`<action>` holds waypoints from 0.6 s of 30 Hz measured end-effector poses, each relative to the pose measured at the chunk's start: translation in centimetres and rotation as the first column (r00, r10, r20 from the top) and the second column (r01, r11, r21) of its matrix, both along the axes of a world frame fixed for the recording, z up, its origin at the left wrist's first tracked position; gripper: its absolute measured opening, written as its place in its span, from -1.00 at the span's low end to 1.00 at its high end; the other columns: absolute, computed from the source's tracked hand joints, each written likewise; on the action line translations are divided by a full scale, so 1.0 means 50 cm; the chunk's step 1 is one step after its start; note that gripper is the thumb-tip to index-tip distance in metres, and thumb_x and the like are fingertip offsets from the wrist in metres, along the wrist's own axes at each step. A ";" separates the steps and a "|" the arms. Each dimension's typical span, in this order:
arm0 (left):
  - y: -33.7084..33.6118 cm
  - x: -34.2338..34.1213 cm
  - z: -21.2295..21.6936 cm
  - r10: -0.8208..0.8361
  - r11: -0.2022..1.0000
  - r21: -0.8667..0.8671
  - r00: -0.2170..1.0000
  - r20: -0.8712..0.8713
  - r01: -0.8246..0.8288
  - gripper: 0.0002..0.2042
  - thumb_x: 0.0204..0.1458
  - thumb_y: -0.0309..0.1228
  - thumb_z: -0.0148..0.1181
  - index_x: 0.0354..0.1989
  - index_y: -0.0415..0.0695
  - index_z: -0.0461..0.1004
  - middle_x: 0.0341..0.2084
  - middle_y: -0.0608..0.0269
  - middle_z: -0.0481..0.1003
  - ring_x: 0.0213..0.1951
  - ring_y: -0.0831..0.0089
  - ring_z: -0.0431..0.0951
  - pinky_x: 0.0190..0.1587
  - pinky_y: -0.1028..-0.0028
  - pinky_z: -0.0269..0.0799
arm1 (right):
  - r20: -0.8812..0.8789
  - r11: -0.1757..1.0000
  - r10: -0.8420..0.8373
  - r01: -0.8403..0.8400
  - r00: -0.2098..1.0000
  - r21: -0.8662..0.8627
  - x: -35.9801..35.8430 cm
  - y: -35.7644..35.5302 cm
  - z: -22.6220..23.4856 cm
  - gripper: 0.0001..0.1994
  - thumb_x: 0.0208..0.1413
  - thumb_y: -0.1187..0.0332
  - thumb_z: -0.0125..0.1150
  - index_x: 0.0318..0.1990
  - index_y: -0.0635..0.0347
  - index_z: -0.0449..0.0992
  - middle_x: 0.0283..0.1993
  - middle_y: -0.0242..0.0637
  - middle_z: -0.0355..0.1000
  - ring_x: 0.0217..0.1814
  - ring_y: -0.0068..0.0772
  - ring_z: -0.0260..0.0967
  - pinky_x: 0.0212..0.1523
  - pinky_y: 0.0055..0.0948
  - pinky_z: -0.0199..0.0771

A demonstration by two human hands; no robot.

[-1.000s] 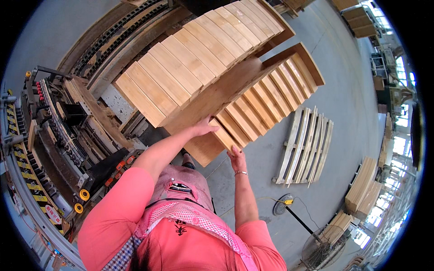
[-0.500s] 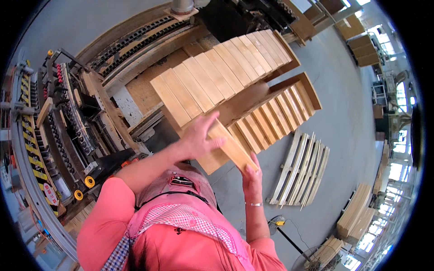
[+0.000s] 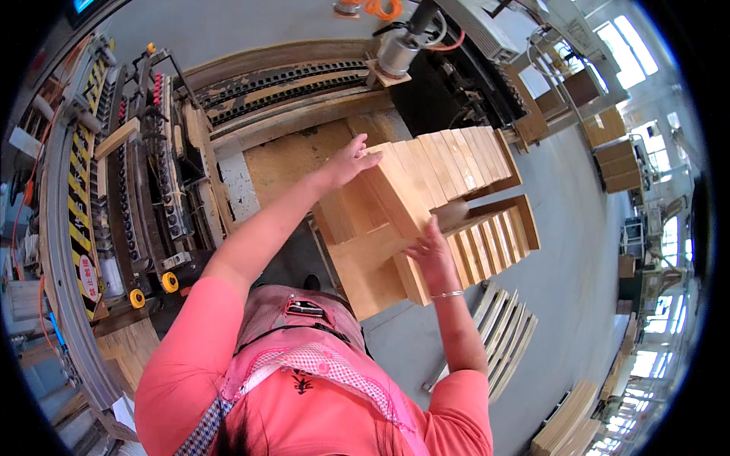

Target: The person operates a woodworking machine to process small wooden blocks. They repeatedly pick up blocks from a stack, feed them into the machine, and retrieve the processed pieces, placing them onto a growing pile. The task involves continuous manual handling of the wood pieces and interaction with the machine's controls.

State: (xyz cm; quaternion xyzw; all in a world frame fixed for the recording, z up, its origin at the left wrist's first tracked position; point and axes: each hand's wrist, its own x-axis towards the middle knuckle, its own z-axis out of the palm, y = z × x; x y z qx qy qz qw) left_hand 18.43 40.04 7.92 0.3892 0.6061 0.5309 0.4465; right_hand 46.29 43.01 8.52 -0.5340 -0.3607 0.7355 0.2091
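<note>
A pale wooden board (image 3: 397, 190) stands tilted between my two hands, its broad face showing. My left hand (image 3: 348, 165) touches its far left end, fingers along the upper edge. At its near right end my right hand (image 3: 433, 254) grips the lower corner, fingers partly hidden. Whether more boards are held with it, I cannot tell. Just to the right of the held board begins a leaning row of similar boards (image 3: 464, 159). Beside my right hand runs a second, nearer row of narrow boards (image 3: 490, 247). Both rows rest on a wooden base (image 3: 365, 277).
A machine with chains and striped guards (image 3: 84, 175) stands at the left. Chain rails (image 3: 281, 95) run behind the boards, with a metal cylinder (image 3: 399, 53) above them. A slatted pallet (image 3: 502, 334) lies on the floor at the right. Stacked boards (image 3: 566, 418) sit farther right.
My left hand has moved away from me to the far row's end, and my right hand has moved slightly farther out. The held board shows a broader face. The view has shifted.
</note>
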 end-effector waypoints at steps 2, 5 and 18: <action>-0.057 -0.013 0.017 0.071 0.996 0.047 0.997 0.030 -0.073 -0.23 -0.03 -0.04 0.10 0.24 -0.28 -0.05 0.18 -0.12 0.09 0.18 0.17 0.15 0.16 0.35 0.10 | 0.168 0.921 -0.057 -0.013 0.984 0.390 0.001 0.015 0.034 -0.40 -0.08 0.06 0.28 0.08 0.17 0.28 -0.14 -0.32 0.30 -0.17 -0.46 0.27 -0.21 -0.42 0.34; -0.161 -0.045 -0.028 0.191 0.961 0.177 0.971 0.145 -0.215 -0.37 0.00 -0.26 0.15 0.21 -0.20 0.05 0.13 0.09 0.18 0.14 0.34 0.19 0.12 0.40 0.16 | 0.502 0.332 -0.121 -0.442 0.856 0.834 -0.067 0.008 0.115 -0.47 -0.20 0.21 0.37 -0.06 0.27 0.39 -0.15 -0.22 0.37 -0.08 -0.30 0.28 -0.17 -0.39 0.31; -0.605 -0.169 -0.096 0.428 0.890 0.044 0.863 0.268 -0.455 -0.59 0.03 -0.46 0.09 0.08 -0.22 0.22 -0.07 0.19 0.37 -0.10 0.56 0.36 -0.01 0.55 0.28 | 0.913 -0.028 -0.255 -0.946 0.320 0.323 -0.267 0.028 0.199 -0.60 -0.29 0.10 0.33 -0.40 0.26 0.48 -0.37 -0.09 0.45 -0.30 -0.06 0.41 -0.28 -0.20 0.39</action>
